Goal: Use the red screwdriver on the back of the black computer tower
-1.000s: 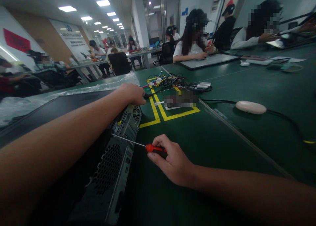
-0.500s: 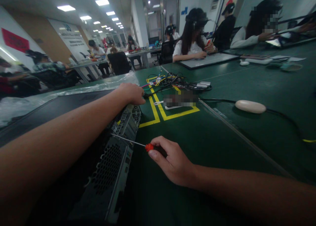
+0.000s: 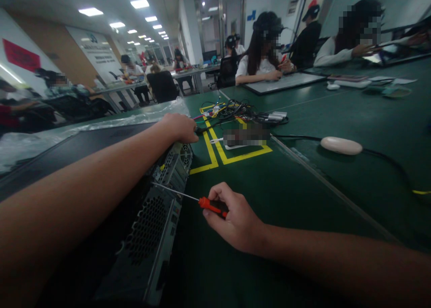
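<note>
A black desktop computer case (image 3: 82,142) lies on the left, its metal back panel (image 3: 148,225) with vents and ports facing right. My left hand (image 3: 178,127) is closed over the case's far rear corner, the arm stretched across the top; the fingertips are partly hidden. In my right hand (image 3: 237,218) is a screwdriver (image 3: 210,204) with an orange and black handle, held between thumb and fingers. Its thin shaft runs left to the upper edge of the back panel, where the tip meets a dark spot I cannot make out.
Beyond the case lies a tangle of cables (image 3: 235,110), beside yellow tape (image 3: 244,156) and a blurred-out item. A white oval piece on a black cord (image 3: 341,145) is at the right. Crumpled clear plastic (image 3: 175,107) lies behind the case. Other people sit across the green table.
My right thumb and fingers have shifted on the screwdriver handle, showing more of its orange part. The shaft tip and my left hand remain in place.
</note>
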### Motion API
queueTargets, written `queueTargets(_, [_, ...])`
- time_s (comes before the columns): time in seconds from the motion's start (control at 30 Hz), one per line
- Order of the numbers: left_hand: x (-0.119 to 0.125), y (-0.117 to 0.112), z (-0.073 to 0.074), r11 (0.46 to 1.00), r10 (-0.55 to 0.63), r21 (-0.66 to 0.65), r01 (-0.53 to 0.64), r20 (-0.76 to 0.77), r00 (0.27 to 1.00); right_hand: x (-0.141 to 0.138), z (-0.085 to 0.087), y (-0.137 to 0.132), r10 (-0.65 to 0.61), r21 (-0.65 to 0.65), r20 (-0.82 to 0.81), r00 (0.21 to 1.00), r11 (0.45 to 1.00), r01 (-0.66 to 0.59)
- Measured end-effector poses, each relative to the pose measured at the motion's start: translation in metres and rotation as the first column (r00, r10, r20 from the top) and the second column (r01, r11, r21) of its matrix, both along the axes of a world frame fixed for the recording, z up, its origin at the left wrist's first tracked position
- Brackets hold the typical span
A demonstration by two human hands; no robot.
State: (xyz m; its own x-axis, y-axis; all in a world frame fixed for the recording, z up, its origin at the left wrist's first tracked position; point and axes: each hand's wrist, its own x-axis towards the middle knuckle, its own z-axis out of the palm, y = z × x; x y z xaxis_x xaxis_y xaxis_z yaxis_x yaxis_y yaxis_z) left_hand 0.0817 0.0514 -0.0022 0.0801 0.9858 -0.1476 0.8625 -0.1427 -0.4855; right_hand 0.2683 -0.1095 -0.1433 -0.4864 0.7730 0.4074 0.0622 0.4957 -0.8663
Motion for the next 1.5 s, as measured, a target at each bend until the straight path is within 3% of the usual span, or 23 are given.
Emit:
queueTargets(0.7, [0.0005, 0.0, 0.0008, 1.0, -0.012, -0.023, 0.012, -0.001, 1.0, 0.0024, 0.0028, -0.0002, -0.013, -0.037, 0.051, 0.999, 0.999, 0.015])
queueTargets(1.2, [-0.0002, -0.0008, 0.0015, 1.0, -0.001, -0.007, 0.002, 0.014, 1.0, 0.0012, 0.0024, 0.0041, 0.045, 0.066, 0.005, 0.999, 0.997, -0.045])
queueTargets(1.5, [-0.0002, -0.0004, 0.0009, 1.0, 0.005, -0.006, -0.005, 0.009, 1.0, 0.0009, 0.0026, -0.0004, 0.061, -0.082, 0.002, 0.998, 0.995, -0.061])
